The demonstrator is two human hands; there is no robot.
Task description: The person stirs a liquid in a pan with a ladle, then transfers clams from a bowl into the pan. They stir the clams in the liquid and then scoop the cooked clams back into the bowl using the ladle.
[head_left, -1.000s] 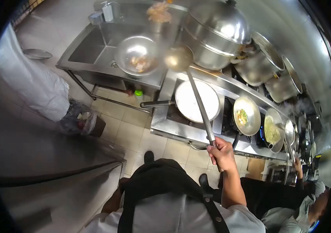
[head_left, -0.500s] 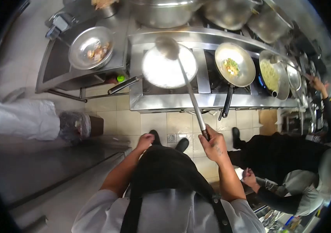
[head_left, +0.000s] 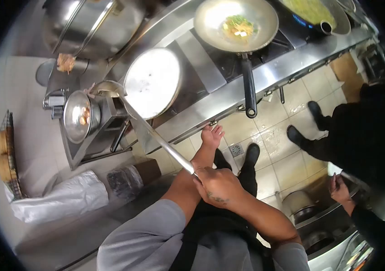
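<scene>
My right hand (head_left: 219, 186) is closed round the handle of a long metal ladle (head_left: 165, 145), crossing over my left forearm. The ladle's bowl is at the left rim of a pan (head_left: 152, 81) on the stove, whose inside shows bright white. Below the stove's front edge is my left hand (head_left: 211, 135), fingers spread and holding nothing, close under a knob (head_left: 213, 123). To the right, a frying pan (head_left: 210, 40) with chopped green and yellow food sits on a burner, its black handle pointing toward me.
A metal bowl (head_left: 75, 128) with food pieces stands on the side counter at left. A large pot (head_left: 95, 29) is at the back. A co-worker in black (head_left: 355, 140) stands at right, one hand near my side. A bin (head_left: 149, 170) stands on the tiled floor.
My view has turned left and closer to the stove. The ladle's bowl has moved from over the white pan to its left rim. My left hand has reached forward and its fingers have spread.
</scene>
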